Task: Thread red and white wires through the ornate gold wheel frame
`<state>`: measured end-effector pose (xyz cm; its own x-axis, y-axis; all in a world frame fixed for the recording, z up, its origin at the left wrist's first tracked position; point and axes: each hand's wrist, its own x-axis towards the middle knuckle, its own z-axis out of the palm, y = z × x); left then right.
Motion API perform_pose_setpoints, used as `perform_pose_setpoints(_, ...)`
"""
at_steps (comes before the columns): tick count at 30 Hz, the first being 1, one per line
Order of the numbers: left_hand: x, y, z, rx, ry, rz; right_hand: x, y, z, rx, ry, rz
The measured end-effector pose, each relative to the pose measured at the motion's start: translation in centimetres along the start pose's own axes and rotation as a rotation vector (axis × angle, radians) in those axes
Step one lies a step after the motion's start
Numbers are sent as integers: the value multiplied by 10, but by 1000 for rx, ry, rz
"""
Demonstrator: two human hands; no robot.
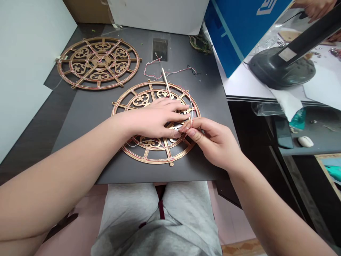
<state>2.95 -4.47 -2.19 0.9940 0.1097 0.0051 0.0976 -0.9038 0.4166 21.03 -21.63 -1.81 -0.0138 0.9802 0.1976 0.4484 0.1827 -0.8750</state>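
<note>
A round wooden openwork frame [157, 161] lies flat on the dark table in front of me, with red and white wire running along its rings and spokes. My left hand [160, 115] rests palm down across its middle, fingers spread toward the right. At the frame's right side, my right hand [213, 140] pinches a thin red and white wire [191, 112] between thumb and forefinger. The left thumb comes close to that pinch. Above the left hand, a thin pale stick [166, 81] leans over the frame's far edge. My hands cover the frame's centre.
A second wired round frame [99, 88] lies at the back left. Loose wire [153, 76] trails on the table [80, 110] beyond the near frame. White and blue boxes [226, 39] stand behind. At right are a black stand base [282, 67] and another person's hand [317, 7].
</note>
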Motion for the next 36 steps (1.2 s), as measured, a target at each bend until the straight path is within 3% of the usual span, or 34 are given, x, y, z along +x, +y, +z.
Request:
perform_pose_setpoints(4,0,3,-1,-16,4,-2,-1,-5,9,144,73,150)
perform_pose_setpoints(16,1,4,-4,-29,-11,18,8,-9,19,521,203,310)
perform_pose_setpoints(20,1,3,-3,-33,-9,13,11,-8,24,607,251,302)
perform_pose_setpoints(25,-1,2,-1,-52,9,25,18,-13,30,756,200,301)
perform_pose_setpoints(29,-2,4,-2,-39,-1,3,25,-17,30,708,119,347)
perform_pose_setpoints(36,0,4,1,-22,10,-2,34,-25,28,681,92,390)
